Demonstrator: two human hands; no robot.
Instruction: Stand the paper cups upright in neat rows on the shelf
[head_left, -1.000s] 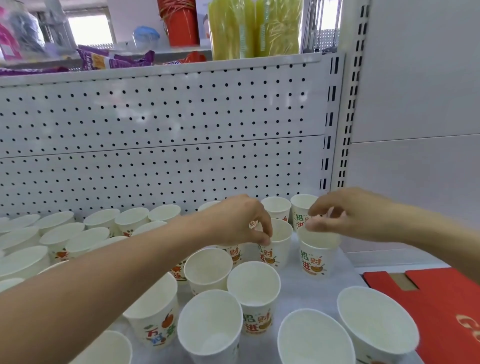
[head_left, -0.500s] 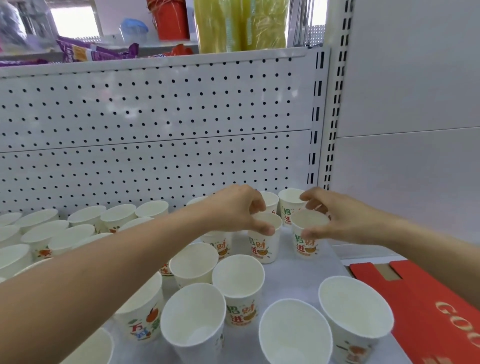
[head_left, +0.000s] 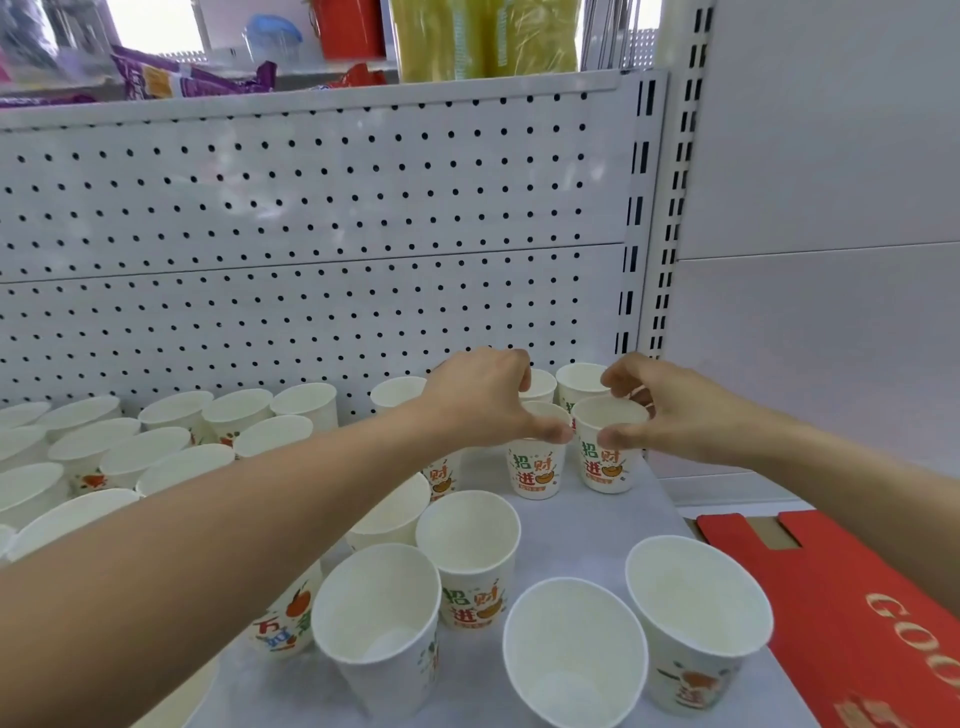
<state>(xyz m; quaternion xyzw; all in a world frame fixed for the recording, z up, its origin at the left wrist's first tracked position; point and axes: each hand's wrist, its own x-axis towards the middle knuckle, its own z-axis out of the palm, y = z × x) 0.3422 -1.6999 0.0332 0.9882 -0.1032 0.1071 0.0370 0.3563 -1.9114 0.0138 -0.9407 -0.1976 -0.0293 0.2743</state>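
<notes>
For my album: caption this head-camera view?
Left hand grips one printed paper cup, right hand its neighbour, upright on the shelf.

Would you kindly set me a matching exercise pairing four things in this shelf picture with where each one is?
1. left hand
2. right hand
3. red carton
4. purple snack packet

a. top left, above the pegboard
b. grips the second row's end cup
c. lower right, beside the shelf
d. grips the neighbouring cup, left of the end cup

Pairs: 1-d, 2-b, 3-c, 4-a.
</notes>
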